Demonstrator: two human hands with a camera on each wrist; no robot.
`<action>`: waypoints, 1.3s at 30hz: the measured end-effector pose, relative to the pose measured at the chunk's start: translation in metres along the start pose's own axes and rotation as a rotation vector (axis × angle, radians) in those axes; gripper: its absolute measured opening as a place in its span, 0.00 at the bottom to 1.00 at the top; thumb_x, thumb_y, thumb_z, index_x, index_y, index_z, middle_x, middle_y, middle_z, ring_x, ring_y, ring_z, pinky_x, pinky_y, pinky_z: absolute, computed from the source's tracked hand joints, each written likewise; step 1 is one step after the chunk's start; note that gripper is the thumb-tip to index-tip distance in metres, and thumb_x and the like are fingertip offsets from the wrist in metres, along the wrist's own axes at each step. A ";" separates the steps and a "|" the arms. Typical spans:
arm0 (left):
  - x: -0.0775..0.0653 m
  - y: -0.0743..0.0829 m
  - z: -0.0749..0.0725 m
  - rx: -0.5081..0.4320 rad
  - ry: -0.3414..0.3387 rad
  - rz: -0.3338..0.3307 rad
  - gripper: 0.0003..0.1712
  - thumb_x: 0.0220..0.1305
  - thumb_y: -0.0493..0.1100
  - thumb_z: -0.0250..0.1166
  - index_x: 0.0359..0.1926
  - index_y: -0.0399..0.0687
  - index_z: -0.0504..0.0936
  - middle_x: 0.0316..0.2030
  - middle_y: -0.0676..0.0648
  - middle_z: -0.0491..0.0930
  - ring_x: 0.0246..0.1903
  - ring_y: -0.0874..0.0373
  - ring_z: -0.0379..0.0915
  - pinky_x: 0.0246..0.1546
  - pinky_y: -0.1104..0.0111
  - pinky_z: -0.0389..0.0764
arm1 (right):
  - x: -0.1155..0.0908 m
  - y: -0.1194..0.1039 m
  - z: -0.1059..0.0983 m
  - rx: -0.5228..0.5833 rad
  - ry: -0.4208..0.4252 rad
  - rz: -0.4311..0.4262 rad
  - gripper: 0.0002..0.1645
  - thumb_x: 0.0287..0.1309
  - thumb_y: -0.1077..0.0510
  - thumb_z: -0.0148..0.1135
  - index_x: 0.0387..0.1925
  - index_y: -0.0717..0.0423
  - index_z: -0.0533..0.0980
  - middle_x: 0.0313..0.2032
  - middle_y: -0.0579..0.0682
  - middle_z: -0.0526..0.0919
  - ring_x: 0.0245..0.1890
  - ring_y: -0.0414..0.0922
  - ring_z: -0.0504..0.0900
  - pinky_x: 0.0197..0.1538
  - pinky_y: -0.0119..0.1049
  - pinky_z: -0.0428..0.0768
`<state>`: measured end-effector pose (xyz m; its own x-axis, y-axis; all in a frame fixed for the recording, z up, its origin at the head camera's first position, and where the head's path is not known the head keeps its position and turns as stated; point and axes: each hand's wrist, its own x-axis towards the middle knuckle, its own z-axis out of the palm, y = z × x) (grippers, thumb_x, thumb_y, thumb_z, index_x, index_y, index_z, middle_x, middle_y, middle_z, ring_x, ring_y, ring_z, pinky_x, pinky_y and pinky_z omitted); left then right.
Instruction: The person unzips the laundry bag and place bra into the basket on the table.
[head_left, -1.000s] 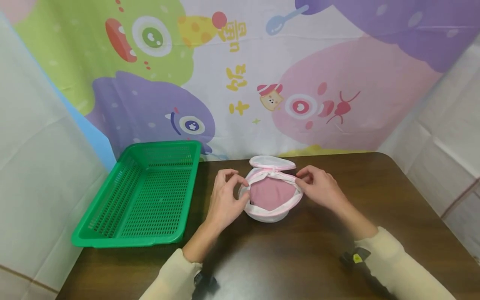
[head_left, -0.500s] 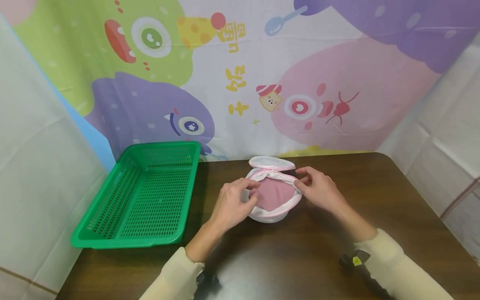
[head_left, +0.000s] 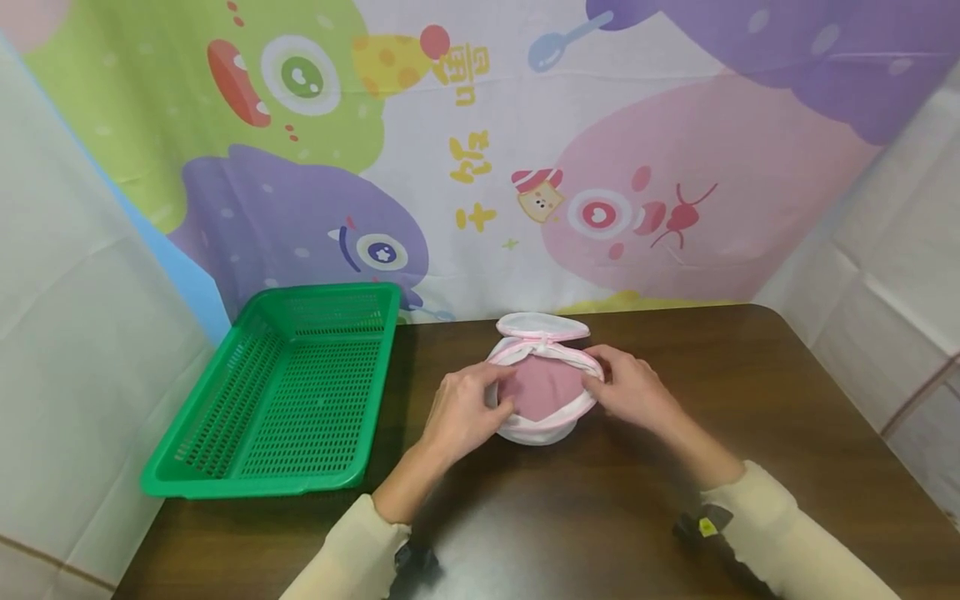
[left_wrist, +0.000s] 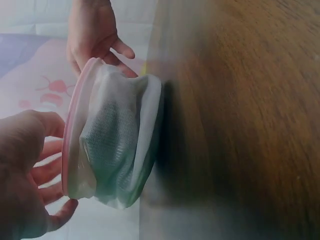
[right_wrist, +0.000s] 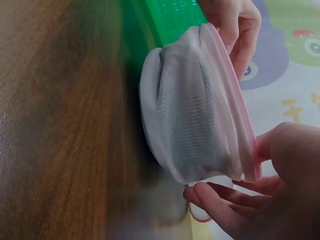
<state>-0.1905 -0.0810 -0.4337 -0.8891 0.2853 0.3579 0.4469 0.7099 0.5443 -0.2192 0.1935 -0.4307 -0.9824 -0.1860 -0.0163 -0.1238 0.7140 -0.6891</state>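
On the dark wooden bench point(head_left: 637, 525), toward its far edge, I see a round white mesh bag point(head_left: 536, 432) standing mouth up, with folded pink cloth point(head_left: 538, 387) inside. Its small lid point(head_left: 542, 325) is folded back at the far side, where it was a second ago.

The person's left hand point(head_left: 463, 408) has changed most: then it was by the bag's left rim; now it is farther right, thumb and fingers apart, their tips over the left part of the mouth. The right hand point(head_left: 633, 392) has edged inward since half a second ago. Its thumb now reaches over the pink zip point(right_wrist: 243, 110) while its fingers lie against the outside, so it is clamped on the right side of the bag.

To the left, apart from the bag, a green basket point(head_left: 255, 486) has stayed put. Behind everything hangs a cartoon-monster sheet point(head_left: 420, 125).
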 end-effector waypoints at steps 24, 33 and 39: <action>0.001 -0.004 0.002 0.100 -0.135 -0.091 0.34 0.65 0.42 0.79 0.71 0.39 0.84 0.75 0.39 0.83 0.75 0.42 0.81 0.76 0.48 0.83 | -0.003 0.002 0.009 0.043 -0.022 -0.031 0.27 0.79 0.63 0.56 0.75 0.60 0.77 0.47 0.64 0.90 0.24 0.42 0.87 0.31 0.35 0.87; 0.008 -0.011 0.004 0.087 -0.158 -0.160 0.34 0.63 0.42 0.77 0.70 0.39 0.84 0.74 0.38 0.83 0.75 0.40 0.80 0.75 0.44 0.83 | -0.003 0.001 0.011 0.041 -0.040 -0.035 0.26 0.81 0.64 0.55 0.74 0.61 0.77 0.47 0.63 0.90 0.24 0.43 0.87 0.32 0.36 0.89; 0.014 -0.014 0.005 0.060 -0.193 -0.189 0.40 0.62 0.43 0.79 0.75 0.38 0.81 0.76 0.36 0.81 0.75 0.37 0.79 0.77 0.43 0.81 | -0.003 0.000 0.014 0.051 -0.043 -0.036 0.25 0.81 0.64 0.55 0.74 0.62 0.77 0.44 0.63 0.89 0.23 0.43 0.88 0.31 0.38 0.90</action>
<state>-0.2098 -0.0830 -0.4401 -0.9612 0.2570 0.1001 0.2695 0.7975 0.5398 -0.2139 0.1852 -0.4409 -0.9705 -0.2403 -0.0211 -0.1504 0.6714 -0.7257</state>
